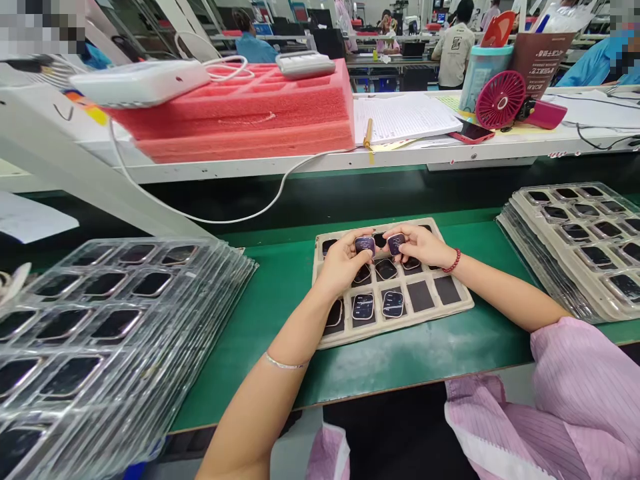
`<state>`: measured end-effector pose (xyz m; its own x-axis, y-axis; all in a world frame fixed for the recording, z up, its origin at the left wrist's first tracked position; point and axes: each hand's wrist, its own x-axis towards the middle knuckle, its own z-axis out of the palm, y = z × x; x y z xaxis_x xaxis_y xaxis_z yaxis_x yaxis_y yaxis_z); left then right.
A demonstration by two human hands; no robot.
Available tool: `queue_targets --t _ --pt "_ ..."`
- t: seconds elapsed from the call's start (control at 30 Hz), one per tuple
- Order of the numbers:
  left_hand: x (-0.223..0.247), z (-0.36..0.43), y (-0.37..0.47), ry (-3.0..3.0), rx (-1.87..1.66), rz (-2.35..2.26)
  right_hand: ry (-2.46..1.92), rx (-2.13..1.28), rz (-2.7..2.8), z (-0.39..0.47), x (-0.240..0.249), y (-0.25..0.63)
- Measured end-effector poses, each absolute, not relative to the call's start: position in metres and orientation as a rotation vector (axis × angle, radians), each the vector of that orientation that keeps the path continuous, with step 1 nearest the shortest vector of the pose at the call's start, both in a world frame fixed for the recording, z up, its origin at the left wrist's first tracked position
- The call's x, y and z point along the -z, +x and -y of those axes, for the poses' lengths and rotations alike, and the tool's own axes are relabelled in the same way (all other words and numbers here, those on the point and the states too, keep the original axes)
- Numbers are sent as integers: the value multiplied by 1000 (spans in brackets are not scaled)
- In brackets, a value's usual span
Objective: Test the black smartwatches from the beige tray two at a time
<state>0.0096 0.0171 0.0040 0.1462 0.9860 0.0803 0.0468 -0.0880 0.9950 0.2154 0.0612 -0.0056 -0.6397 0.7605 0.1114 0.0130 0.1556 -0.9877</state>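
Note:
My left hand [344, 260] pinches a square smartwatch face [365, 245] with a lit screen between thumb and fingers. A second lit smartwatch [396, 244] is gripped the same way in my right hand [423, 247], close beside the first. Both are held over a beige compartment tray [320, 341] on the green bench. In its front row lie two watches with text on their screens, one of them a front watch [393, 304]. Two front-row pockets at the right, such as the dark pocket [421, 296], hold no watch. My hands partly hide the back rows.
A tall stack of clear trays [220, 287] with dark watches stands at the left, another tray stack [545, 267] at the right. Above the bench, a white shelf [410, 157] carries red foam [245, 127], papers [405, 117] and a pink fan [500, 100]. A white cable [235, 221] hangs down.

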Motion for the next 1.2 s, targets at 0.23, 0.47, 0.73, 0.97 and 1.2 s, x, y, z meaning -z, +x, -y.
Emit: queue_targets --t 0.23,0.47,0.73,0.97,1.2 --pt "3 -20 9 1384 -1157 -1045 -689 -1509 1833 -61 7 214" --pt "-3 -18 10 1371 -1152 -1057 -718 -1518 1830 -62 9 216" --pt "0 -19 9 1405 -1186 -1021 -656 -1517 1866 -62 9 216" --pt "7 -24 7 1491 -1218 -1013 -609 -1475 1877 -63 10 216" --pt "12 -26 7 1500 -1224 -969 -596 -1458 1898 -63 10 215"
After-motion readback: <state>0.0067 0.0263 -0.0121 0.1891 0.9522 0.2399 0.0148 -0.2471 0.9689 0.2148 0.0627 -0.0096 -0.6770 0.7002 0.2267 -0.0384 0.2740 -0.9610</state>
